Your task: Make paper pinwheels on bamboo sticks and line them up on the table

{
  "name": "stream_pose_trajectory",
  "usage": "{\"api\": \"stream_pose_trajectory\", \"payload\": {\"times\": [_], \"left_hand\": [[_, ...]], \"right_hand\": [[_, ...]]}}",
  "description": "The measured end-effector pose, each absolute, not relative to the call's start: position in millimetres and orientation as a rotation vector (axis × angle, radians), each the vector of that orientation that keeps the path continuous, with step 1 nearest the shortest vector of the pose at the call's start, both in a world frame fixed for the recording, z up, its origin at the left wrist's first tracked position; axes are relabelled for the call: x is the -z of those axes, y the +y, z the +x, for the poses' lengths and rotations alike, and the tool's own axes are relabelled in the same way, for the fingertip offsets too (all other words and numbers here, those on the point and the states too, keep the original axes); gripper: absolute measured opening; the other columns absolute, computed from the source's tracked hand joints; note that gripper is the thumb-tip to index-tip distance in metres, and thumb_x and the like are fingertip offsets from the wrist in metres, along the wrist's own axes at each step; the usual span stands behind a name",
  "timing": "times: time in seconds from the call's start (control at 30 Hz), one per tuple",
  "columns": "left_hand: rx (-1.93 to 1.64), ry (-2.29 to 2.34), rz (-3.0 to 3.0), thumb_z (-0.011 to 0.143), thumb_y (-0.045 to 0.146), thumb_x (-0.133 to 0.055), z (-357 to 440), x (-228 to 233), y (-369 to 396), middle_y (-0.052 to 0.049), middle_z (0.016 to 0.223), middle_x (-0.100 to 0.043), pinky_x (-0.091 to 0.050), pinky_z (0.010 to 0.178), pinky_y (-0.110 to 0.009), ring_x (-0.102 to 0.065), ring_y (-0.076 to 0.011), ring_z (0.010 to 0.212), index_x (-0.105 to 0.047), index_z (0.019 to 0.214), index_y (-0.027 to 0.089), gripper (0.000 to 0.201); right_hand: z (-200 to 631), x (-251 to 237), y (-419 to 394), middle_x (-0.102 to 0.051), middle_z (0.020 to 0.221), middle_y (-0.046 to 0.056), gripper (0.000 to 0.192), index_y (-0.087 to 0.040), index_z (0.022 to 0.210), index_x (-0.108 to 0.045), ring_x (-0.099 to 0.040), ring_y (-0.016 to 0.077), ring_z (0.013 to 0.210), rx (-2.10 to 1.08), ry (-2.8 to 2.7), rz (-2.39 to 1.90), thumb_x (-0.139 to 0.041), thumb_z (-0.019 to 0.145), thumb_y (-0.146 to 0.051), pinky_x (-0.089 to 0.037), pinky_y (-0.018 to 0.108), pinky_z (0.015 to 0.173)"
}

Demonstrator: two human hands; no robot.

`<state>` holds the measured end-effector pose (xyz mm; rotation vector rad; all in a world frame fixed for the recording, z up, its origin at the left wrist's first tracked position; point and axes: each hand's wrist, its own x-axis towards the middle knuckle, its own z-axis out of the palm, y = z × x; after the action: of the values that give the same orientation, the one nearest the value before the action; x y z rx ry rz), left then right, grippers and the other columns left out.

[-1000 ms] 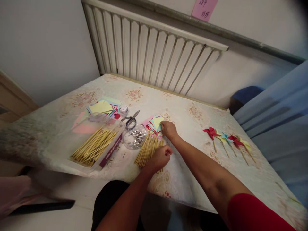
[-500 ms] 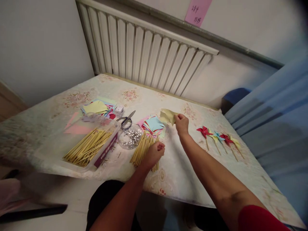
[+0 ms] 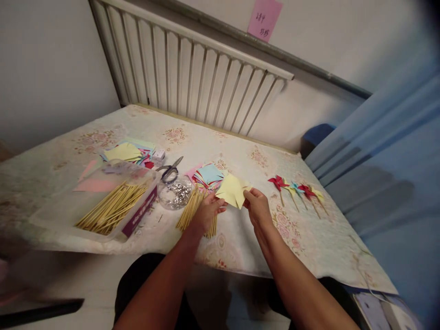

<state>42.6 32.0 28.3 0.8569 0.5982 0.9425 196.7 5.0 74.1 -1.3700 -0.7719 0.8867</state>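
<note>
Right hand (image 3: 258, 206): thumb and fingers closed in a pinch on the right-hand corner of a yellow paper sheet (image 3: 232, 190). Left hand (image 3: 208, 211): half open, fingers lightly bent, fingertips at the sheet's left edge; could not tell whether it gripped there or only touched.

Sheet was pale yellow, plain, thin, roughly square, with slits cut inward from the corners and a slight bow across its face. It was up off the tablecloth (image 3: 209, 142), between the two hands, overlapping the right side of a coloured paper stack (image 3: 210, 174) in the view. Broad face was turned up toward the wearer. It lay diamond-wise: one corner to the radiator (image 3: 185, 68), one to the wearer, the other two out to the hands. Being near square, it showed no clear long axis.

Beneath and beside the left hand, a spread of wooden sticks (image 3: 187, 214) ran lengthwise away from the wearer. Farther left: a clear round dish (image 3: 164, 197) of small shiny pieces, scissors (image 3: 170, 170) just beyond it, then a plastic tub (image 3: 139, 214) of more sticks. Well apart on the right, finished pinwheels (image 3: 277, 182) lay in a row, red, yellow and blue.
</note>
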Motion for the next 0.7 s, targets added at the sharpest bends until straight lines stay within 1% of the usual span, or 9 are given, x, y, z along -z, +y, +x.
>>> {"api": "stream_pose_trajectory", "payload": {"times": [0.17,0.33,0.53,0.7], "left_hand": [[-0.945,0.625,0.849,0.067,0.031,-0.073,46.6,-21.9,34.4,-0.008,0.104,-0.067,-0.048,0.071,-0.024,-0.061,-0.0125,0.077,-0.058,0.118,0.015,0.055],[-1.013,0.663,0.908,0.069,0.026,-0.068,47.0,-13.3,38.0,-0.004,0.092,-0.068,-0.044,0.062,-0.021,-0.055,-0.0092,0.066,-0.062,0.113,0.013,0.046],[-1.023,0.735,0.944,0.068,0.025,-0.066,46.0,-14.9,39.2,-0.001,0.077,-0.065,-0.042,0.059,-0.021,-0.052,-0.0088,0.059,-0.062,0.112,0.013,0.045],[-1.025,0.735,0.939,0.069,0.027,-0.067,47.1,-14.0,40.1,-0.001,0.077,-0.065,-0.042,0.058,-0.020,-0.052,-0.0085,0.059,-0.062,0.111,0.013,0.045]], "right_hand": [[194.3,-65.2,-5.9,-0.063,0.063,-0.002,0.015,-0.019,0.075,-0.065,-0.050,0.0106,0.052,-0.909,-0.808,-1.371,-0.064,0.066,-0.030,-0.043,0.023,0.053],[187.2,-65.4,-11.7,-0.069,0.071,0.000,0.017,-0.018,0.077,-0.067,-0.058,0.0123,0.057,-0.998,-0.759,-1.323,-0.069,0.065,-0.029,-0.048,0.026,0.060],[182.4,-69.6,-13.8,-0.074,0.090,0.005,0.029,-0.018,0.090,-0.069,-0.067,0.0201,0.075,-1.181,-0.711,-1.170,-0.076,0.064,-0.030,-0.054,0.032,0.069],[186.2,-64.7,-13.4,-0.074,0.095,0.006,0.031,-0.018,0.092,-0.069,-0.069,0.0220,0.081,-1.244,-0.666,-1.115,-0.078,0.065,-0.029,-0.057,0.033,0.072]]}}
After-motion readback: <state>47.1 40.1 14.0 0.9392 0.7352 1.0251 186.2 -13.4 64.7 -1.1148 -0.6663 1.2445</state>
